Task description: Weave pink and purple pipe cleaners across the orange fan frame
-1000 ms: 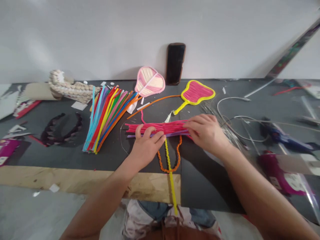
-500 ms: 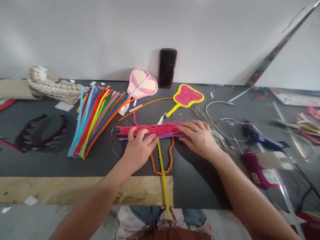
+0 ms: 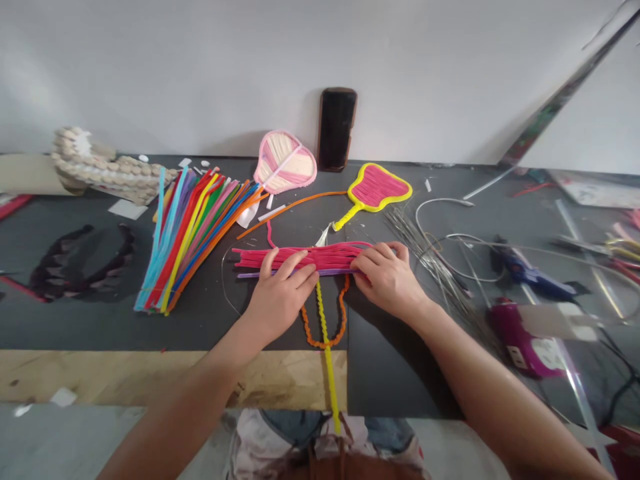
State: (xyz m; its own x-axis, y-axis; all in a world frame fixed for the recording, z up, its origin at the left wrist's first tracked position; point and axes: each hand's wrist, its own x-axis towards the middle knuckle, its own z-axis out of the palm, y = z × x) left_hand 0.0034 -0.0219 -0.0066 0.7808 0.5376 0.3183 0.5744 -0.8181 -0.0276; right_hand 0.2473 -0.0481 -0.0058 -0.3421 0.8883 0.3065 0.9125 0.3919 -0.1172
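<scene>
A flat row of pink pipe cleaners [image 3: 325, 257] lies crosswise on the dark mat, with a purple one along its near edge. My left hand [image 3: 280, 293] rests on the row's left half, fingers stretched flat over the strands. My right hand [image 3: 387, 277] presses on the row's right end, fingers curled down onto it. Under the row runs a yellow twisted stem [image 3: 326, 340] toward me, with an orange beaded loop [image 3: 344, 320] around it.
A fan of multicoloured pipe cleaners [image 3: 195, 230] lies to the left. Two finished fans, a pale pink one [image 3: 286, 163] and a pink-and-yellow one [image 3: 373, 190], and a phone [image 3: 337, 128] sit at the back. Thin wires [image 3: 430, 257] and glue guns [image 3: 530, 277] lie to the right.
My right hand has slid left along the pink row, closer to the left hand. The left hand's fingers have spread a little over the strands. The view has shifted slightly.
</scene>
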